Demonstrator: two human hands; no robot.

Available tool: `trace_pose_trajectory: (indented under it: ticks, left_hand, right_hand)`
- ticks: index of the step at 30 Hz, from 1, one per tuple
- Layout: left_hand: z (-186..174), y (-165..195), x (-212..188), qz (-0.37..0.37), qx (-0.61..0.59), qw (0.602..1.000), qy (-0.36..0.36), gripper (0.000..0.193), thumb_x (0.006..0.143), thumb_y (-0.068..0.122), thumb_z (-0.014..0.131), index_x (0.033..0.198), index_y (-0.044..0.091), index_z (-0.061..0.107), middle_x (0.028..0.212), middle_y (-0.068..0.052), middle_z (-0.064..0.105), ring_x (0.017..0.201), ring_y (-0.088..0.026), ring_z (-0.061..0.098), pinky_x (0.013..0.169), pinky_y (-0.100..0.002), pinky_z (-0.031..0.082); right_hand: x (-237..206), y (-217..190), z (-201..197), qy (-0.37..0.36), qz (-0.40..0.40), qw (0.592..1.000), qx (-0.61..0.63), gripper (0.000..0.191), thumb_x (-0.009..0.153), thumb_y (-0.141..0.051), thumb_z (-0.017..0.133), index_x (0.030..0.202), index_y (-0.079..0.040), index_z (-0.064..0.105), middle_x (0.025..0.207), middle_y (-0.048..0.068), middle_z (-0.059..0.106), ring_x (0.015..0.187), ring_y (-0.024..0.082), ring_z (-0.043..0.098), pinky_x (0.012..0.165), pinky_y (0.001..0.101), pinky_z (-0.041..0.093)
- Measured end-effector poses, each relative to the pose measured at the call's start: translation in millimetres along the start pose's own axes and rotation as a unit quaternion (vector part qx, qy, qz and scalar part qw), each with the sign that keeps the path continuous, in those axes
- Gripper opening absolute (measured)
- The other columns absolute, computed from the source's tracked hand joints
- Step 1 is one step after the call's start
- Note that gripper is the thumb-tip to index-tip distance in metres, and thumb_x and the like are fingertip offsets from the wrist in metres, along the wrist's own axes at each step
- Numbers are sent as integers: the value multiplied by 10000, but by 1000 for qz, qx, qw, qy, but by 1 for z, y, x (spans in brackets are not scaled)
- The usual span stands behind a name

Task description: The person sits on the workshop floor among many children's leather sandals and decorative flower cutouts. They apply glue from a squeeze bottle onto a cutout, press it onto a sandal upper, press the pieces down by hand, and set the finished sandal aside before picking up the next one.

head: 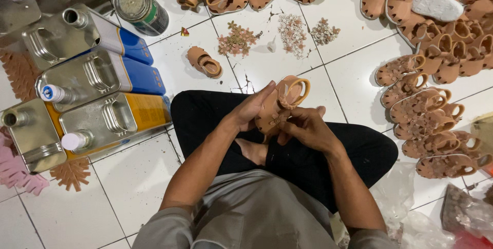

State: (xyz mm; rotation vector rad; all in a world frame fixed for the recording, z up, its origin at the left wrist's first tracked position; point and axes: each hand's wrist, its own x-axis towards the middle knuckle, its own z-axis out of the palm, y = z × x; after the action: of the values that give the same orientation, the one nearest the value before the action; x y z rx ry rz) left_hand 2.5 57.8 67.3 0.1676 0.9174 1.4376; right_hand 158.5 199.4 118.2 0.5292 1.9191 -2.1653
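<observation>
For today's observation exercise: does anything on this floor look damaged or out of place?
Yes. The white floor tiles are cracked and chipped near the flower-shaped pieces. One small sandal lies alone, apart from the piles. Both hands hold a tan sandal.

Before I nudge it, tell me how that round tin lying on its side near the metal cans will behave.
The round tin lies on its side on smooth floor tiles, so it will probably roll. Its metal wall looks stiff, unlikely to dent. Its weight cannot be told.
</observation>
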Motion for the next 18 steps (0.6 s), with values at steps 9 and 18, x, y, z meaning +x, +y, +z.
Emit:
trace_pose_trajectory:
  ticks: [9, 18]
  left_hand:
    - [1, -2, 0, -24, -25, 999, -4, 644, 1060, 559, 392, 1449, 63, 524, 1214, -108, 677, 1044, -175, 687, 876, -336, 597]
    - [-1, -1, 1, -15, 22, 999, 30, 670, 1040, 562, 378, 1450, 50, 512, 1230, -119, 677, 1066, -191, 692, 889, -339, 596]
  right_hand:
    - [2, 20, 10, 58, -13, 998, 13, 140, 966, -64, 687, 988, 66, 732, 711, 135, 703, 525, 157, 639, 481, 267, 509]
    - [2, 14, 10, 35, 15, 999, 18, 221, 962, -181, 675, 1091, -5, 705, 709, 57, 697, 549, 110, 653, 459, 240, 489]
